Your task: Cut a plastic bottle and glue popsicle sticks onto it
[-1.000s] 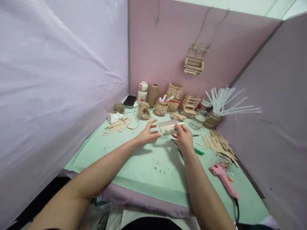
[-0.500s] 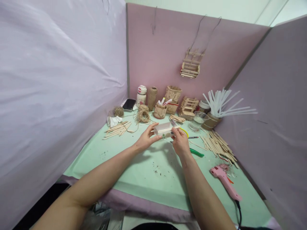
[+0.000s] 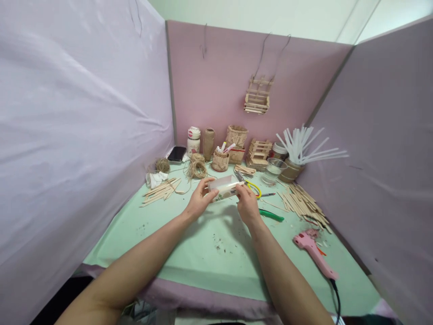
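A clear plastic cup [image 3: 223,184] with a printed leaf pattern lies sideways between my hands, above the green-covered table. My left hand [image 3: 202,198] grips its left end, thumb in front and fingers behind. At the right end my right hand [image 3: 247,202] pinches it, along with what looks like a pale wooden stick near its rim. Yellow-handled scissors [image 3: 254,188] lie just behind my right hand, and green-handled pliers [image 3: 271,215] lie to its right, partly hidden by it.
A pink glue gun [image 3: 315,255] with a black cord lies at right. Wooden sticks [image 3: 302,203] are heaped beyond it. Twine [image 3: 196,167], a phone [image 3: 177,154], a pen holder [image 3: 220,160] and a clear cup [image 3: 273,171] stand or lie along the back.
The view has shifted, so the background sits further left and slightly lower. The held cup has tilted a little, its right end higher. Both hands keep their hold.
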`<action>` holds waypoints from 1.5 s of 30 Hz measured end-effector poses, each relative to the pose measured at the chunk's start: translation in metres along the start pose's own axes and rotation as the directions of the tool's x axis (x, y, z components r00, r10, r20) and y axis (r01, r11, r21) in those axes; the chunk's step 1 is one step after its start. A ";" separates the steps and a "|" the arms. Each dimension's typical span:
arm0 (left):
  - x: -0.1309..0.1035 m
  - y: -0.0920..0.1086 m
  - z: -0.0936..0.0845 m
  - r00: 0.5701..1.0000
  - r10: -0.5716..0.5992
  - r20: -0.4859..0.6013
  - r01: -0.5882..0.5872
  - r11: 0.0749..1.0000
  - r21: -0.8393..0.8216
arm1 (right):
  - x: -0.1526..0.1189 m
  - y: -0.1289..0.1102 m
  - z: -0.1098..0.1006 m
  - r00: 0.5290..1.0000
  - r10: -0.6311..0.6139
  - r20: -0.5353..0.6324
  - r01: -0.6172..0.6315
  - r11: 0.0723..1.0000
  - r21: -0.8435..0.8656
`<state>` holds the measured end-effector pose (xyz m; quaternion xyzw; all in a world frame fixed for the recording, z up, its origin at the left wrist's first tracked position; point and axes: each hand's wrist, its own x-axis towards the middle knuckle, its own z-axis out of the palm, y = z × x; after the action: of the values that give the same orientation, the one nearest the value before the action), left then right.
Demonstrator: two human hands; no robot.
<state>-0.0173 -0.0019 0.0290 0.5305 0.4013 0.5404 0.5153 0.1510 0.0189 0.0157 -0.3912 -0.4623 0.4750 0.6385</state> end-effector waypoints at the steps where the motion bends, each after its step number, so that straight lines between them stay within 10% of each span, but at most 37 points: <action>1: 0.000 0.000 0.000 1.000 0.014 0.005 -0.014 1.000 0.004 | 0.000 -0.001 0.000 1.000 0.006 -0.003 -0.006 1.000 0.004; 45: 0.002 -0.002 -0.004 0.982 0.191 -0.001 -0.190 0.977 0.091 | -0.004 -0.001 -0.001 0.989 -0.050 0.140 0.055 0.998 -0.028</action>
<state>-0.0209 0.0010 0.0274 0.5868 0.3752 0.5711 0.4344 0.1513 0.0145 0.0156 -0.3548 -0.5234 0.4767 0.6107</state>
